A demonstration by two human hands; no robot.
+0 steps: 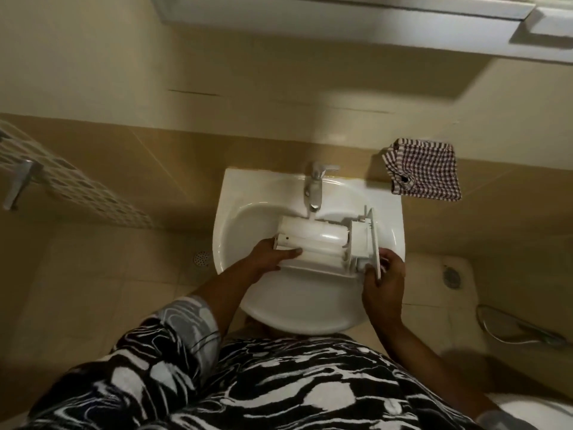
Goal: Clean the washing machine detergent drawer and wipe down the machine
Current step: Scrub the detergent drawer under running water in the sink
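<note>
White drawer (322, 240): one, in sink (310, 311); left hand (269, 256), right hand (384, 277) grip it

I see the white detergent drawer (322, 243) lying across the sink (235, 212), under the tap (314, 187). My left hand (266, 256) grips its back end and my right hand (384, 277) holds the front panel. A checked cloth (424, 170) sits beyond the sink's right corner.

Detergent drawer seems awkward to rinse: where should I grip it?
Grip the detergent drawer at both ends from the near side: left hand on the back end, right hand pinching the flat front panel. It lies crosswise in the sink.
</note>
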